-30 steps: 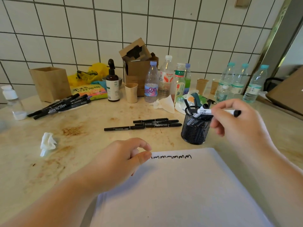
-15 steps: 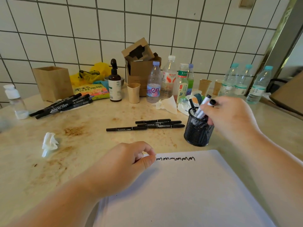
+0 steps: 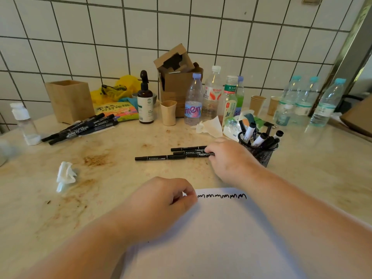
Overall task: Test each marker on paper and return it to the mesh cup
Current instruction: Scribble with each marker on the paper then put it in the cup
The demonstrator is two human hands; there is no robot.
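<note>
A white sheet of paper (image 3: pixel 221 238) lies in front of me with a black scribble line (image 3: pixel 221 196) along its top edge. My left hand (image 3: pixel 161 204) pinches the sheet's top left corner between thumb and curled fingers. The black mesh cup (image 3: pixel 261 154) stands behind the paper on the right, and several markers (image 3: pixel 258 138) stick out of it. Left of the cup, three thin black markers (image 3: pixel 177 155) lie side by side on the counter. My right hand (image 3: pixel 229 160) reaches over their right ends with its fingertips on them; a grip is hidden.
Several more black markers (image 3: pixel 80 128) lie in a pile at the far left, near a wooden box (image 3: pixel 69 100). Bottles (image 3: pixel 193 101), paper cups (image 3: pixel 168 112) and a cardboard box (image 3: pixel 177 77) line the tiled wall. A crumpled tissue (image 3: pixel 65 175) lies on the left.
My right hand dropped the white marker into the mesh cup, then moved left and down onto the three black markers. My left hand stayed on the paper.
</note>
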